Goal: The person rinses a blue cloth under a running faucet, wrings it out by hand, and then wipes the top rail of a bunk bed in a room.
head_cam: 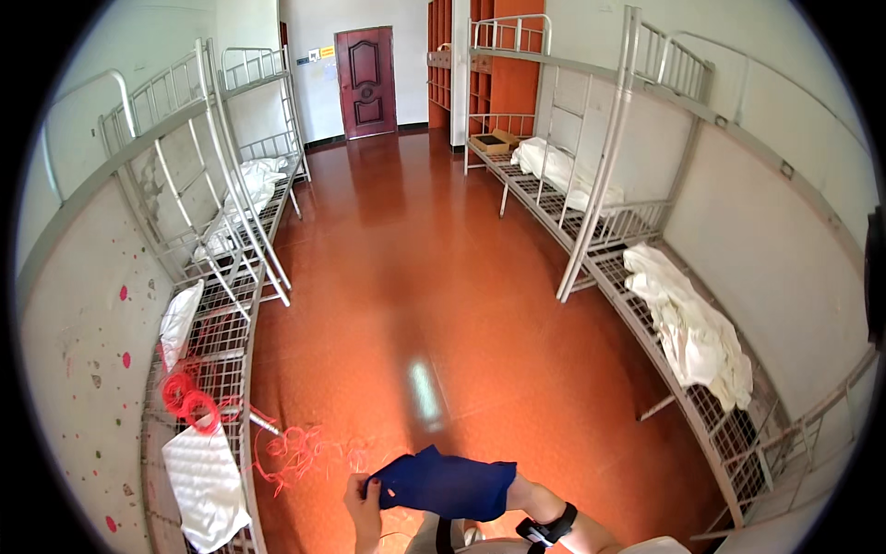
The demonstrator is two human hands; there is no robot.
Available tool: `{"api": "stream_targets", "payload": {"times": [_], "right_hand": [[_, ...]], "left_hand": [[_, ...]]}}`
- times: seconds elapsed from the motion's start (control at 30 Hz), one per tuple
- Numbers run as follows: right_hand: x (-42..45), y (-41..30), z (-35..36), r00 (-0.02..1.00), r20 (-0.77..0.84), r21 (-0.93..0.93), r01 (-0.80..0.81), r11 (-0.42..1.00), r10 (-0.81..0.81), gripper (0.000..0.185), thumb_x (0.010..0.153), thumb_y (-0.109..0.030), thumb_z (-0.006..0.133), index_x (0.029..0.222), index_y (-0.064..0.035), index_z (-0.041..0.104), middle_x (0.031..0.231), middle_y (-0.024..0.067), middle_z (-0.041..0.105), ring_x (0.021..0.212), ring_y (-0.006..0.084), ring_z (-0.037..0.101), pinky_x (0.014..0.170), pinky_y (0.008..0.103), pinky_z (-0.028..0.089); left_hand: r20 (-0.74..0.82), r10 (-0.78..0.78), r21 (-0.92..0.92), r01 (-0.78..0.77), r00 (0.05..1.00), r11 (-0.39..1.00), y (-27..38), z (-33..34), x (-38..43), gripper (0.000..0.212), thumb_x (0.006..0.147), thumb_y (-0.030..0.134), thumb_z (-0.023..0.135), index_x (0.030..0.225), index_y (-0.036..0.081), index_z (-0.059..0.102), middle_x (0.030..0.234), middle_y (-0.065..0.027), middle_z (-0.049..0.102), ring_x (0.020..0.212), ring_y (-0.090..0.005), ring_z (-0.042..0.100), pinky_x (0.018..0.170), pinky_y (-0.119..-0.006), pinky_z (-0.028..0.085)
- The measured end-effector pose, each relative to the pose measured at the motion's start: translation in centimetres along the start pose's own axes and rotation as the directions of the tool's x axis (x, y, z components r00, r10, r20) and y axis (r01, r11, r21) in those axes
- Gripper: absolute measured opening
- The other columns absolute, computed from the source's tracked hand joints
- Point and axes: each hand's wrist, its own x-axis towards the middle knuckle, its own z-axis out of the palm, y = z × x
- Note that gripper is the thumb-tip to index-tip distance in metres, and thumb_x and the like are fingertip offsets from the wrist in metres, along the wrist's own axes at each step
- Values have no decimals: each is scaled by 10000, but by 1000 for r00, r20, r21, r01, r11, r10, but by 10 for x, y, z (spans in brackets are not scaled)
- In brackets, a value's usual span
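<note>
A navy-blue piece of cloth (443,485) is stretched sideways in front of my body, low in the view. Its left end is pinched between the thumb and fingers of my left hand (365,495). A small pale spot or hole shows near that end. My right forearm (529,500) runs into the cloth's right end, and the fabric hides my right hand, so its grip does not show. A black strap with a small device (547,528) sits around my right forearm.
Metal bunk beds (242,332) line the left wall and more bunk frames (595,249) the right. Red twine (183,398) lies on the left bed, with loose strands (297,450) on the floor. White cloth (692,325) covers part of the right bed. A door (367,83) stands at the back.
</note>
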Motion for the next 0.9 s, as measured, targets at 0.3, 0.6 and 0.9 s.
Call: {"api": "stream_targets", "payload": {"times": [0.3, 0.6, 0.9], "right_hand": [[197, -87, -169, 987, -162, 167, 15, 986, 12, 375, 797, -229, 504, 1103, -15, 483, 994, 92, 580, 896, 209, 566, 769, 329, 452], [370, -154, -305, 956, -267, 620, 74, 781, 121, 396, 806, -217, 490, 1135, 1, 459, 995, 95, 574, 880, 214, 567, 759, 341, 457], [651, -273, -488, 967, -80, 866, -54, 497, 244, 418, 815, -204, 476, 1168, 16, 435, 995, 99, 567, 864, 219, 569, 749, 353, 463]], "left_hand": [[208, -163, -435, 240, 965, 868, 6, 116, 322, 86, 800, 86, 596, 775, 10, 564, 668, -22, 579, 561, -63, 517, 512, -195, 407], [398, -169, -368, 325, 902, 871, 19, 253, 602, 103, 784, 103, 627, 792, 23, 563, 662, -13, 566, 549, -66, 515, 498, -184, 406], [136, -161, -459, 206, 978, 864, 15, 311, 866, 73, 803, 102, 589, 809, 42, 547, 651, 33, 525, 563, -36, 473, 535, -158, 366]]}}
